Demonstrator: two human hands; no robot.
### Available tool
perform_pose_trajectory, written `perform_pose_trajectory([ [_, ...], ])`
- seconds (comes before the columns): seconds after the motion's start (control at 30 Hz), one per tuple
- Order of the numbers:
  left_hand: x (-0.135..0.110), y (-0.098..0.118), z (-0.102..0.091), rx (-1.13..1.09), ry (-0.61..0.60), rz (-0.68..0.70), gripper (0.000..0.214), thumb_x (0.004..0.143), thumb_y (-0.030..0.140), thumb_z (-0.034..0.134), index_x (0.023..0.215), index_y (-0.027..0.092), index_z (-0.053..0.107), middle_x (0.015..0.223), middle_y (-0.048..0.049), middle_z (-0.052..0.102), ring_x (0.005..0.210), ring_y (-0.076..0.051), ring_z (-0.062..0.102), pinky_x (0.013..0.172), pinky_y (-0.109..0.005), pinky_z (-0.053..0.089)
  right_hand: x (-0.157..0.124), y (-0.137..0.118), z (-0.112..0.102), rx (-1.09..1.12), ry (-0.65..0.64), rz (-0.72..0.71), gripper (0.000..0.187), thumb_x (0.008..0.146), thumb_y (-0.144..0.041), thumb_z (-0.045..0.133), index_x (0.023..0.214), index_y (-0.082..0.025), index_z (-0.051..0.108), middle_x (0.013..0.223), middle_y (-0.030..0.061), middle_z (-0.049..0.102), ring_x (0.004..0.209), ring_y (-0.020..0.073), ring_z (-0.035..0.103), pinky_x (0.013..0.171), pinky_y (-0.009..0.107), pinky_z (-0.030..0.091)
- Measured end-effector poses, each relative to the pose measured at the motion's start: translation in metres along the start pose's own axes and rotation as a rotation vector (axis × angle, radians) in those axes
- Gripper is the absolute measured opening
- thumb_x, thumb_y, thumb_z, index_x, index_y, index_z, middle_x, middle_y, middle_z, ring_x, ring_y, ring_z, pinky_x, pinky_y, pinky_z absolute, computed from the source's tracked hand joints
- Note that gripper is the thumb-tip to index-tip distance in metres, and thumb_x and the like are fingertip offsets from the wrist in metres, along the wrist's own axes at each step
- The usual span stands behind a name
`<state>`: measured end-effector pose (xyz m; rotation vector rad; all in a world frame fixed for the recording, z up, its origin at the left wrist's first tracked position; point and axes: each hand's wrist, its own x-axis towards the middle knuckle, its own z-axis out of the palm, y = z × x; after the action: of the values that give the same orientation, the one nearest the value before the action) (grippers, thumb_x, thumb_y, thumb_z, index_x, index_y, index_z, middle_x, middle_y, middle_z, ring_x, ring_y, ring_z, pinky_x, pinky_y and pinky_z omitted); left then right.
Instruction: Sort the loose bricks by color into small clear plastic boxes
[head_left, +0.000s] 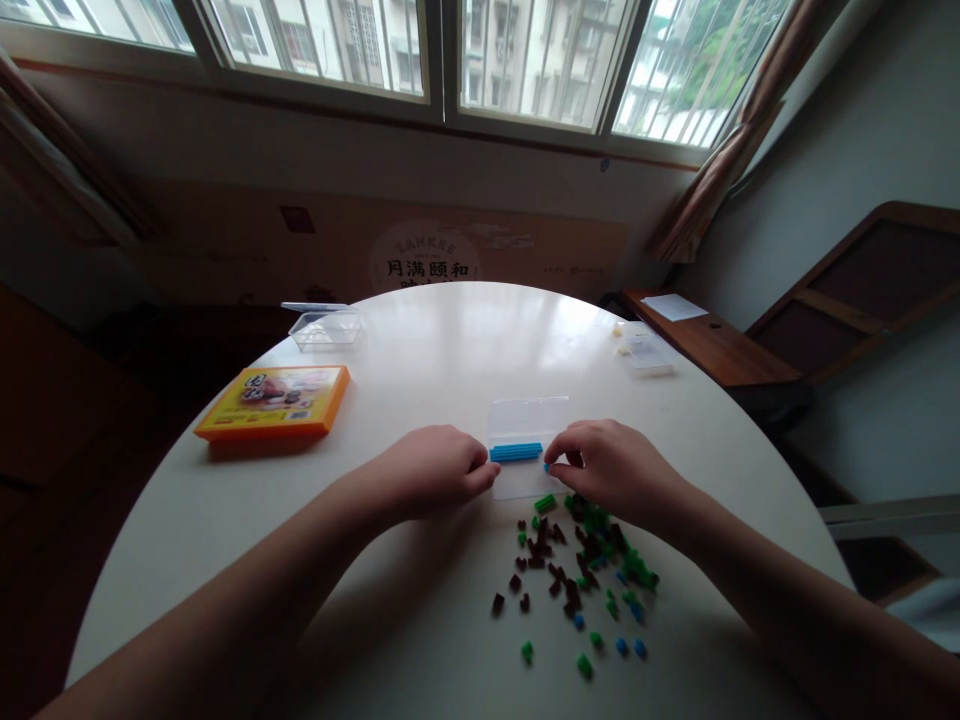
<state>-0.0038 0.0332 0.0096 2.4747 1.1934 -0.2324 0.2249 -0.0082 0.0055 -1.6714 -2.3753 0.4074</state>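
A clear plastic case [529, 418] lies opened flat on the white table, with a row of joined blue blocks [516, 452] inside it. My left hand [442, 468] is at the case's left edge, its fingers curled closed; whether anything is in them is hidden. On the other side my right hand [600, 458] pinches a small blue block [548, 467] beside the right end of the row. Just below the case lies a loose pile of small brown blocks [540, 548], green blocks [637, 568] and a few blue blocks [622, 647].
An orange and yellow box [274, 402] lies at the left of the round table [420, 350]. Behind it stands a clear container [325, 330] with its lid up. Another clear case [646, 350] with small yellowish pieces [622, 350] lies near the right far edge.
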Motion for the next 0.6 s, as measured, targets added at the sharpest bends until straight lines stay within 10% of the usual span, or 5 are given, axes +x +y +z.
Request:
perform_pose_trajectory([
  [0.6, 0.001, -0.001, 0.004, 0.040, 0.016, 0.018, 0.046, 0.090, 0.049, 0.036, 0.074, 0.021, 0.069, 0.073, -0.0070, 0.070, 0.061, -0.020, 0.056, 0.055, -0.029, 0.035, 0.002, 0.000, 0.012, -0.089, 0.124, 0.013, 0.016, 0.085, -0.026, 0.059, 0.086, -0.028, 0.075, 0.081, -0.0023, 0.071, 0.070, 0.0147, 0.061, 0.062, 0.027, 0.039],
])
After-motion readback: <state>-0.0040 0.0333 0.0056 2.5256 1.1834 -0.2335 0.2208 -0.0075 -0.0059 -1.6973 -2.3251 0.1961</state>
